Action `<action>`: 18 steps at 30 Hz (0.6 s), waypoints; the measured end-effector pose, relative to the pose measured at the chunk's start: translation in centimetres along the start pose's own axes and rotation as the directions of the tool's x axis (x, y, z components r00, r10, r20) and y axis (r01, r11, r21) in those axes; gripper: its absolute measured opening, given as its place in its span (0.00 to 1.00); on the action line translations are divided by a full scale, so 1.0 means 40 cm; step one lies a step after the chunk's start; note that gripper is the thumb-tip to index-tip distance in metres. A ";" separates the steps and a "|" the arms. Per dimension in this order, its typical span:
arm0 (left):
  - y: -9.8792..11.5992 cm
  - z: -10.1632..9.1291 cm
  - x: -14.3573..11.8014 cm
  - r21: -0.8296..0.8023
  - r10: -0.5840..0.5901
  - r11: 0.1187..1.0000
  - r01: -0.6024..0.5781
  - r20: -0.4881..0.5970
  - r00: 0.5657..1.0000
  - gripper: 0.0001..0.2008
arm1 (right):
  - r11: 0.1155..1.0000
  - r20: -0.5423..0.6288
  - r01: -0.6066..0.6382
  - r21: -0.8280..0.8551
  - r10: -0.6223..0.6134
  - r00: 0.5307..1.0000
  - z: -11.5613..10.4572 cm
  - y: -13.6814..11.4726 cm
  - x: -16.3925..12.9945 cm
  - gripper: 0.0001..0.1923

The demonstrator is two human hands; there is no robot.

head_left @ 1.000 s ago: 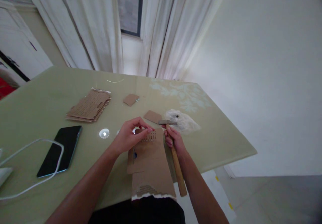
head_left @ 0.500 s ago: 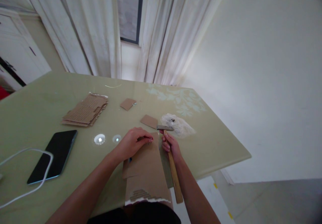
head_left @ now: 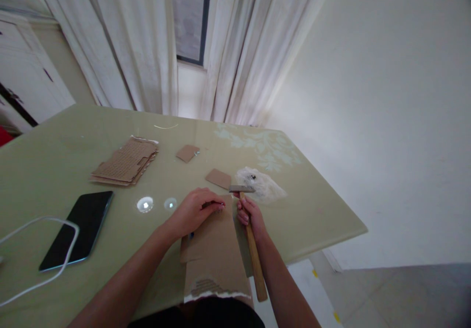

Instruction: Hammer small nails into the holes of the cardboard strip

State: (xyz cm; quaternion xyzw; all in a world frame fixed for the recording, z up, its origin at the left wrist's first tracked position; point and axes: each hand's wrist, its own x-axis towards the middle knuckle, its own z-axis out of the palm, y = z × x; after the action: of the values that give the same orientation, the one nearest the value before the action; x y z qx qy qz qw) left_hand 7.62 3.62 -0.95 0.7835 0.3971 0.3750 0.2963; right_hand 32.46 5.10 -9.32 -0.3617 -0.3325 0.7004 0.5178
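A torn-edged piece of cardboard lies at the table's near edge, reaching toward my lap. Over its far end my left hand is closed in a pinch, thumb against forefinger; whatever is between the fingertips is too small to make out. My right hand is wrapped round the wooden handle of a hammer, close below its metal head. The hammer head lies level, just beyond the cardboard's right far corner. Past it rests a crumpled clear plastic bag with small dark bits in it.
Two small cardboard squares, one by the hammer and one farther back, lie on the glossy table. To the left are a cardboard stack, a black tablet and a white cable. Curtains and a wall stand behind.
Almost nothing differs. The hammer handle's lower end has shifted very slightly down; both hands keep their places and grips.
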 end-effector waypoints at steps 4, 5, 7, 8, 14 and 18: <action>-0.006 0.004 0.000 -0.001 -0.009 1.000 0.009 0.002 1.000 0.07 | 1.000 0.005 0.007 -0.007 -0.007 1.000 -0.001 0.002 0.001 0.25; -0.006 0.004 0.000 -0.002 -0.005 1.000 0.005 0.002 1.000 0.07 | 1.000 0.006 0.009 -0.009 -0.009 1.000 -0.001 0.002 0.000 0.25; -0.005 0.004 0.000 -0.002 0.002 1.000 -0.002 0.005 1.000 0.07 | 1.000 0.007 0.013 -0.013 -0.013 1.000 0.000 0.001 -0.001 0.24; -0.005 0.005 -0.001 0.001 0.005 1.000 -0.005 0.006 1.000 0.07 | 1.000 0.006 0.016 -0.016 -0.015 1.000 0.001 0.000 -0.002 0.23; -0.012 0.014 -0.001 0.033 0.019 0.999 -0.019 0.009 1.000 0.08 | 0.999 0.000 0.007 -0.047 -0.007 1.000 0.016 -0.008 -0.007 0.27; -0.017 0.022 0.004 0.073 0.011 0.997 -0.013 0.017 1.000 0.07 | 0.998 -0.011 0.015 -0.066 -0.015 1.000 0.039 -0.042 -0.036 0.32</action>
State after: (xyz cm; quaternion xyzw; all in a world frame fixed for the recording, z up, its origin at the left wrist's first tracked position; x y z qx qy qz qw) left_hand 8.13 3.95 -1.88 0.7993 0.4033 0.3554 0.2686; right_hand 32.24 3.99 -6.86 -0.3801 -0.3550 0.6831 0.5128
